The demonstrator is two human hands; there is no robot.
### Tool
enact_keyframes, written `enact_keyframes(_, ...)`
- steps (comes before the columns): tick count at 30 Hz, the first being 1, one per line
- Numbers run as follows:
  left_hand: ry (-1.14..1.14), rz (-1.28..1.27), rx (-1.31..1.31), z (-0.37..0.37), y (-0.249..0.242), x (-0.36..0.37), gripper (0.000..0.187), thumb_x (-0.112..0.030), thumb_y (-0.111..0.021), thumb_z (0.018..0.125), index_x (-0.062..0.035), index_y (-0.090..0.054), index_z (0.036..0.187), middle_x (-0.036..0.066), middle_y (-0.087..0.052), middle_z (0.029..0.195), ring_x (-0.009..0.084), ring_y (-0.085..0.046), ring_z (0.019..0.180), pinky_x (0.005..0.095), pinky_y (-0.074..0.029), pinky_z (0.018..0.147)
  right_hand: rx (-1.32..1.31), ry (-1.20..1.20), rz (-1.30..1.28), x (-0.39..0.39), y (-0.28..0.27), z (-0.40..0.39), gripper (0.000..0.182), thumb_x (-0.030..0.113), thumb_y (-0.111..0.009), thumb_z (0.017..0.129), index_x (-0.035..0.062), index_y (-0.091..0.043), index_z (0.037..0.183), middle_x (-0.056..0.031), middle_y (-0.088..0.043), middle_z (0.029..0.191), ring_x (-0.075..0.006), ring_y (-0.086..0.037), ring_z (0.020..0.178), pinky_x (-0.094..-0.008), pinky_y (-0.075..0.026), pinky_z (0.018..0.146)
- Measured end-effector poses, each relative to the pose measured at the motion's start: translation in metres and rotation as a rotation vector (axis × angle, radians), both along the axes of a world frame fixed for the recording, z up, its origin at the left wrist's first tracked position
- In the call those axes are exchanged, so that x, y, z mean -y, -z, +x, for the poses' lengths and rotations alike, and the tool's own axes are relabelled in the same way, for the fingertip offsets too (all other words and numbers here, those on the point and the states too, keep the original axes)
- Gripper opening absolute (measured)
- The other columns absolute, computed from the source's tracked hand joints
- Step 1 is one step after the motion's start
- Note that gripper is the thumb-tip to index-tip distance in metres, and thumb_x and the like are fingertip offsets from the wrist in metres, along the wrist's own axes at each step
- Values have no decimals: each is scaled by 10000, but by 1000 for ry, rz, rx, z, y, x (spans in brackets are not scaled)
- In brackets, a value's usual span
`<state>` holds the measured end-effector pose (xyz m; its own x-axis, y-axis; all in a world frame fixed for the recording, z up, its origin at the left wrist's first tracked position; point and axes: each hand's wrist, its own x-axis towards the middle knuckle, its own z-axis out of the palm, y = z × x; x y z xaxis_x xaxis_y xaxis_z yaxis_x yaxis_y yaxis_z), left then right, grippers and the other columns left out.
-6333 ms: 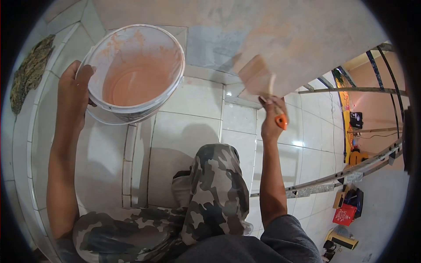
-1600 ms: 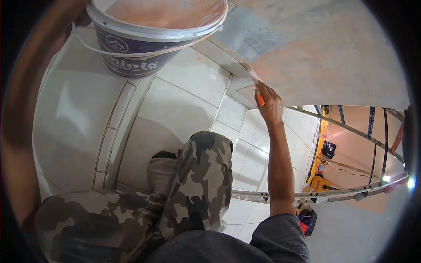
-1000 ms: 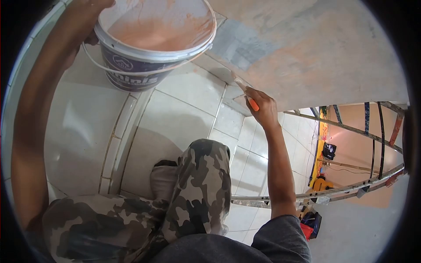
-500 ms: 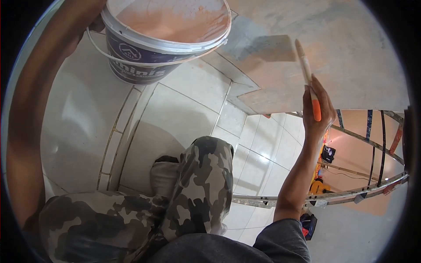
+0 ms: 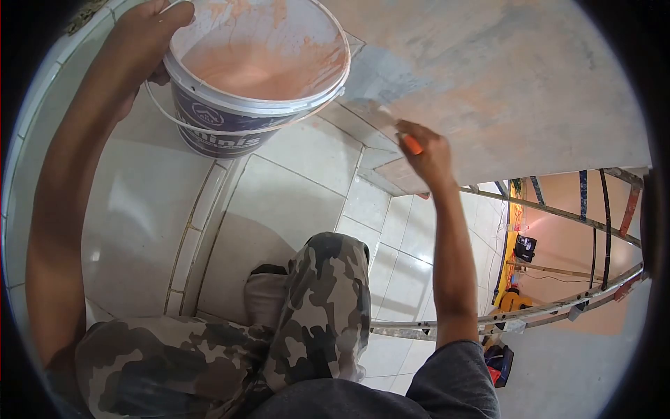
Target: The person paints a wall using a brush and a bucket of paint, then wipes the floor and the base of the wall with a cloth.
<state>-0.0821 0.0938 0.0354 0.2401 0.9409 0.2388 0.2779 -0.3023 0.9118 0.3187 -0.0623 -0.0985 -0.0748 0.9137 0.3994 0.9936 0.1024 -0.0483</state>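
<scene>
My left hand [image 5: 157, 31] grips the rim of a white and dark blue bucket [image 5: 227, 133] at the upper left, its thumb over the edge. Orange-pink paint [image 5: 244, 70] coats the inside of the tilted bucket, and its handle hangs down the front. My right hand [image 5: 426, 150] is closed around a brush [image 5: 413, 144] with an orange handle end. The brush's pale part points up and left, close to the wall's lower edge, partly blurred. Patchy grey and orange-pink colour covers the wall [image 5: 502, 91]; whether the bristles touch it I cannot tell.
White floor tiles [image 5: 293, 167] and a tiled step edge [image 5: 192, 244] lie below the bucket. A metal ladder-like frame [image 5: 551, 209] stands at the right. Beyond it are a guitar [image 5: 515, 300] and a black item [image 5: 525, 248]. My camouflage-covered leg [image 5: 324, 300] is at the lower middle.
My right hand has moved left and slightly down with the brush, nearer the bucket. The bucket and my left hand appear lower in the view, with more of the bucket's inside showing.
</scene>
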Motion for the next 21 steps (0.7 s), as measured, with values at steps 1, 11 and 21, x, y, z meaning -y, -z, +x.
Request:
enact_keyframes(1, 15, -9, -20, -1, -2, 1, 289, -270, -616, 858, -12, -573, 982, 74, -557, 787, 153, -558, 621, 282, -446, 493, -30, 16, 25, 1, -14, 3, 222, 99, -685, 806, 100, -703, 1028, -110, -711, 1025, -284, -691, 884, -360, -557, 768)
enact_keyframes(11, -7, -67, -118, -6, 54, -36, 190, -312, -558, 885, -138, -550, 811, -67, -472, 608, 23, -433, 486, 202, -311, 436, 323, 153, 574, 47, -127, -25, 256, 2, -711, 810, 60, -698, 1059, -122, -712, 1068, -274, -700, 943, -350, -567, 815)
enact_keyframes(21, -3, -123, -54, -1, 43, -30, 201, -317, -566, 868, -121, -554, 825, -47, -492, 622, 44, -446, 485, 210, -333, 437, 259, 96, 158, 52, 10, -32, 270, 24, -674, 773, 73, -683, 1039, -88, -653, 1161, -252, -653, 1011, -357, -569, 769)
